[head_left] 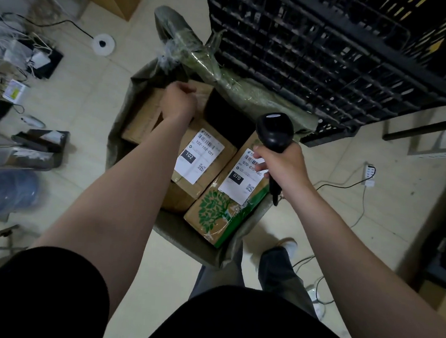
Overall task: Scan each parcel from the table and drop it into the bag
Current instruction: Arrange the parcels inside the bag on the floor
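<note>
left hand (180, 100) reaching into bag (118, 134), fingers curling out of sight, grip unclear, probably seating plain parcel (145, 120) beneath it | right hand (283, 165) gripping scanner (274, 131), holding it clear above 070 parcel (221, 211) | 102 parcel (203, 162) lying between hands, bagged

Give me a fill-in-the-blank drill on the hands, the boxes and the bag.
1. The right hand grips a black ____.
2. The big number on the plain box label is ____.
3. The 070 box is printed with a green ____.
4. The left hand reaches into the ____.

Missing words: scanner; 102; tree; bag.
</note>
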